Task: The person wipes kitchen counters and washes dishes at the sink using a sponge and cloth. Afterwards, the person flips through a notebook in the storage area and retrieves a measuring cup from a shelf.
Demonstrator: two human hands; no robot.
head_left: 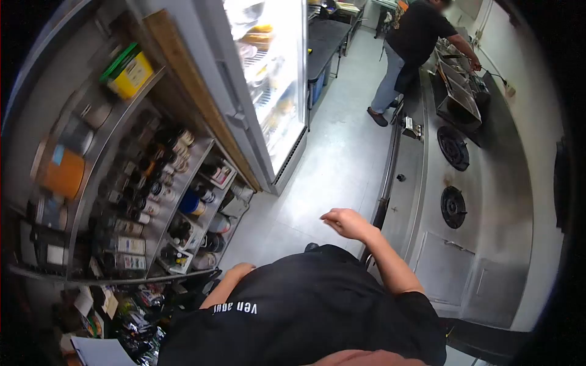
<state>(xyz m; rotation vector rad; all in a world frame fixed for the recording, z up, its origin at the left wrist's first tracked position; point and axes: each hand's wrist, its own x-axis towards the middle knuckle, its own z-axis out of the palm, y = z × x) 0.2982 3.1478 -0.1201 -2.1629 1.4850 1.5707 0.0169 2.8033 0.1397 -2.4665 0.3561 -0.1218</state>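
My right hand (pixel 347 223) is held out over the floor in front of my black shirt, its fingers bent and bunched; whether anything small is between them cannot be made out. Low beside the shirt on the left is my left hand (pixel 243 269), near the shelves of jars, with its fingers mostly hidden. The steel stove counter (pixel 406 195) runs along the right, past my right forearm, with two black burners (pixel 453 207) set into it.
A lit fridge (pixel 278 91) with a glass front stands ahead on the left. Shelves (pixel 183 210) of bottles and tubs line the left side. Another person (pixel 415 36) in dark clothes works at fryers (pixel 458 100) at the far right. A dark table (pixel 326 46) stands beyond the fridge.
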